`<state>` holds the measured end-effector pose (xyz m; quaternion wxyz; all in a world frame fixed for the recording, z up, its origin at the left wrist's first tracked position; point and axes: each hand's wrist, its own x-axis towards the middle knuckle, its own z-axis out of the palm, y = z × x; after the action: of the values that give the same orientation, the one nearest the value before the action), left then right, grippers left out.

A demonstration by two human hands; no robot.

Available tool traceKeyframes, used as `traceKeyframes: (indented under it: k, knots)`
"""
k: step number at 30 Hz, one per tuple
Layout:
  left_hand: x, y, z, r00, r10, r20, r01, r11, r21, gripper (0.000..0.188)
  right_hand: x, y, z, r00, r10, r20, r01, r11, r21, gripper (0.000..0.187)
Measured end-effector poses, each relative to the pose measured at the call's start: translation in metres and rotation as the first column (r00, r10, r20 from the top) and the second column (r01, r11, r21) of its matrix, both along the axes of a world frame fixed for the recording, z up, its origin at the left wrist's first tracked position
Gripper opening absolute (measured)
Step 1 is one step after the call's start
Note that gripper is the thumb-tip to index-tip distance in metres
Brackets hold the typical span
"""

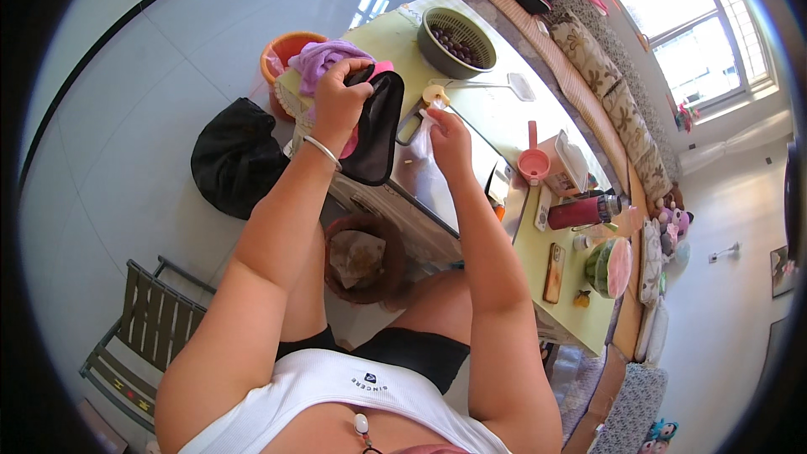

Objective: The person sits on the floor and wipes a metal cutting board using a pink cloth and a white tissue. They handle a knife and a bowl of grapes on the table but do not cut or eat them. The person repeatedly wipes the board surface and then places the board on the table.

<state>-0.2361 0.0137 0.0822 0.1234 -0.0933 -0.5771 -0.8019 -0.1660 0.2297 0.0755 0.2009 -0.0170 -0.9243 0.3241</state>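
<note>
My left hand [340, 105] is closed on the upper edge of a black fabric pouch [380, 143], flat with rounded ends, which hangs down past the table's edge. Lilac and pink cloths [322, 60] lie just behind that hand. Over the table, my right hand [451, 141] pinches a thin white plastic bag [426, 160], whose lower part drapes over the shiny table surface. A pale yellow round thing [435, 96], perhaps a roll of tape, is just beyond the right fingertips.
On the table [496, 122] stand a green colander [458, 44] of dark round fruit, a pink strainer [533, 163], a maroon thermos [580, 212], a phone [554, 273] and a cut watermelon [607, 267]. Below are a lined bin [357, 259], black bag [239, 155] and folding chair [147, 328].
</note>
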Motion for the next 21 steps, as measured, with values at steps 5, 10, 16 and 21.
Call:
traceKeyframes:
  k: [5,10,16,21]
  knots:
    - [0.004,-0.004,0.01,0.998,-0.068,0.017,0.067,0.996,0.058,0.034,-0.009,-0.029,-0.028,0.988,0.14,0.07,-0.156,0.913,0.378,0.046]
    - [0.002,-0.009,0.007,0.998,-0.067,0.022,0.068,0.997,-0.039,0.035,0.006,-0.047,-0.015,0.909,0.34,0.239,-0.395,0.886,0.243,0.032]
    - [-0.003,-0.01,0.0,0.986,-0.16,0.041,0.154,0.98,0.126,0.034,0.061,-0.083,0.01,0.932,0.287,0.221,-0.316,0.943,0.108,0.033]
    - [0.0,-0.016,0.005,0.953,-0.301,0.039,0.281,0.923,0.262,0.034,0.057,-0.033,0.014,0.997,0.016,0.08,-0.011,0.998,-0.069,0.031]
